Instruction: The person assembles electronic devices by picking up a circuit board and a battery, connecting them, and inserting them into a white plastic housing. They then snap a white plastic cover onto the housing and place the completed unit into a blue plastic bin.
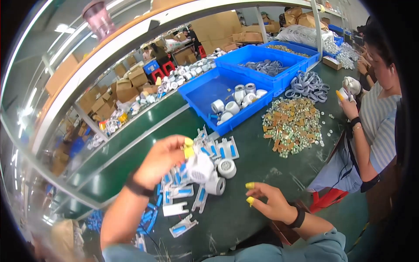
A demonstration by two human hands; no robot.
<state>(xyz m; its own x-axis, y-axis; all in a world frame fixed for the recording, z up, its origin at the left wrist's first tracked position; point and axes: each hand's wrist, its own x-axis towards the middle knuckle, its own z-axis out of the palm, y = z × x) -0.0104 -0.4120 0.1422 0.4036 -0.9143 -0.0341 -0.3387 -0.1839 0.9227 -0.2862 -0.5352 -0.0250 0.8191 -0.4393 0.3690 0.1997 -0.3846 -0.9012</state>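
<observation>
My left hand (162,158), with yellow finger cots on its fingertips, pinches a white round housing with a slotted grille (200,169). Under it on the dark green table lie two more white cylindrical parts, one a grilled housing (227,168) and one a round-ended housing (215,186). Around these spread several white plastic shells with blue cells (182,191). My right hand (274,204) hovers over the table to the right, holding nothing, its yellow-capped thumb and finger apart.
A blue bin (196,94) holds several white housings; another bin (279,83) holds grey rings. Small circuit boards (291,126) and grey bands (307,86) lie in heaps at the right. Loose blue cells (150,218) lie at the left. A co-worker (379,118) works at the right edge.
</observation>
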